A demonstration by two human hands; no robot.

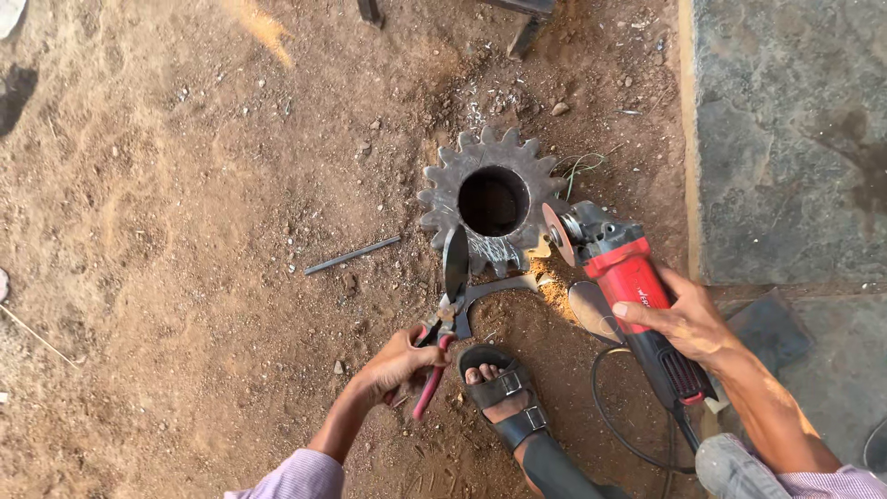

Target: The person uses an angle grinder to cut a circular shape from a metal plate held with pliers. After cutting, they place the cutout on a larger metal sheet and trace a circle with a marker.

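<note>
We grip red-handled pliers (434,356) in our left hand (397,362), clamping a curved metal piece (480,294). Our right hand (686,319) grips the angle grinder (628,277), its disc (557,235) just right of the piece.

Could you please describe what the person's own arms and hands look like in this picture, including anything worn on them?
Both hands are bare: the left hand and the right hand wear no gloves, rings or watch that I can see. Both forearms are uncovered, with pale lilac, finely striped shirt sleeves pushed up near the elbows; the left sleeve and right sleeve show at the bottom edge.
</note>
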